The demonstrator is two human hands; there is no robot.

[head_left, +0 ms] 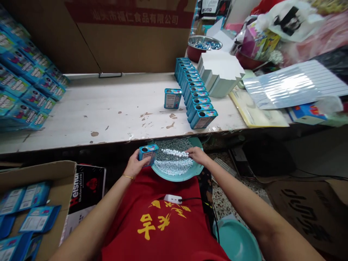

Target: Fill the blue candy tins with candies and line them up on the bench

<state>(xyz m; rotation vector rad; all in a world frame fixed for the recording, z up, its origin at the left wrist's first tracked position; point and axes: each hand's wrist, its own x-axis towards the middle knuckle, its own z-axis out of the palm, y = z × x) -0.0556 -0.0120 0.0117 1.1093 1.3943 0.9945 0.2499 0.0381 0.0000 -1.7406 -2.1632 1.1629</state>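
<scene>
My left hand [135, 165] is closed round a small blue tin box [148, 152], held upright over the left rim of a teal bowl [196, 170] on my lap. The bowl holds many small white tablets [174, 163]. My right hand [197, 155] rests on the tablets at the bowl's right side, fingers curled into them. On the worn white table [108, 108], one blue tin [172, 98] stands alone beside a long row of like tins [194, 92].
Stacked blue packets [24, 83] line the left. White folded cartons [221, 74] and clear plastic sheets [293, 85] lie at the right. A cardboard box [35, 214] with blue flat packs stands lower left. Another teal basin [236, 241] sits on the floor.
</scene>
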